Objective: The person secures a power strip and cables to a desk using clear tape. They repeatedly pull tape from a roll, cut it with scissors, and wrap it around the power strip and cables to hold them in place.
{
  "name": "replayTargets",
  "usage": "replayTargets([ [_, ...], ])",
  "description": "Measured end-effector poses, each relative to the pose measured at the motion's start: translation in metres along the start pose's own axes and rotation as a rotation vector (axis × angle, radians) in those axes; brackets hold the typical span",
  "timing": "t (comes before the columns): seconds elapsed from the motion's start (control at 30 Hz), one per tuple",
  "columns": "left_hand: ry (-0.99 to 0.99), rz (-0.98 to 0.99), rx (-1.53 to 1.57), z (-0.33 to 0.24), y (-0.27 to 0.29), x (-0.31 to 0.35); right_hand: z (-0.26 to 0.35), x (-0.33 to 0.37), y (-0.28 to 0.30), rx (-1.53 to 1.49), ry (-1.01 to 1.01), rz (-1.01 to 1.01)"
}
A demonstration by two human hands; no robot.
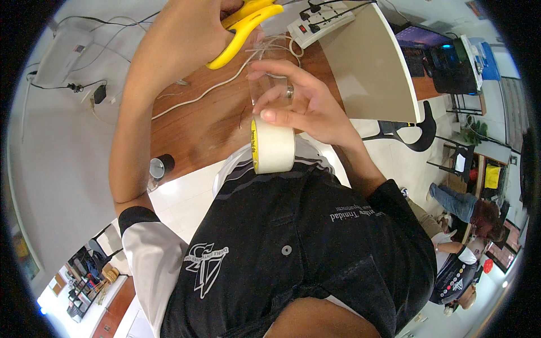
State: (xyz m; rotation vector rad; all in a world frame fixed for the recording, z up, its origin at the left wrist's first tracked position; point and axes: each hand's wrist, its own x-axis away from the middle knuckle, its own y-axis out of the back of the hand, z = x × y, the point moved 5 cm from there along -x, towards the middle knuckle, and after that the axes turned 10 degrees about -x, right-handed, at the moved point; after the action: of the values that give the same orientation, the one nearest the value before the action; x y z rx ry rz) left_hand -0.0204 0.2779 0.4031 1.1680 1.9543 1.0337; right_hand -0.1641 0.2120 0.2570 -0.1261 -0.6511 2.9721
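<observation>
My left hand (191,34) is raised at the upper left, its fingers wrapped round the yellow handles of a pair of scissors (239,39). The scissors' blades are not clearly visible. To the right, my right hand (310,104) grips a wide roll of clear tape (276,147), with the thumb at the roll's upper edge. A loose transparent strip (259,90) rises from the roll past the curled fingers toward the scissors. The roll hangs on edge in front of my dark shirt, and a ring shows on one right finger.
Below my hands is a brown wooden desk (197,132) crossed by white cables. A white power strip (321,25) lies at the back beside a beige divider (366,62). A dark cup (162,166) stands at the left. Other people (456,273) are at the far right, near a black chair (414,129).
</observation>
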Motion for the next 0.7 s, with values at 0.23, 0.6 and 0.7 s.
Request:
replayTargets([
  [0.23, -0.067, 0.06, -0.001, 0.017, -0.015, -0.002, -0.007, 0.001, 0.0, 0.053, 0.014, -0.032],
  [0.6, -0.156, -0.097, -0.165, 0.048, -0.042, -0.002, -0.004, 0.013, -0.001, 0.164, -0.003, -0.063],
  [0.7, -0.219, -0.178, -0.108, 0.085, -0.039, -0.001, 0.001, 0.022, 0.008, 0.161, -0.016, -0.116],
])
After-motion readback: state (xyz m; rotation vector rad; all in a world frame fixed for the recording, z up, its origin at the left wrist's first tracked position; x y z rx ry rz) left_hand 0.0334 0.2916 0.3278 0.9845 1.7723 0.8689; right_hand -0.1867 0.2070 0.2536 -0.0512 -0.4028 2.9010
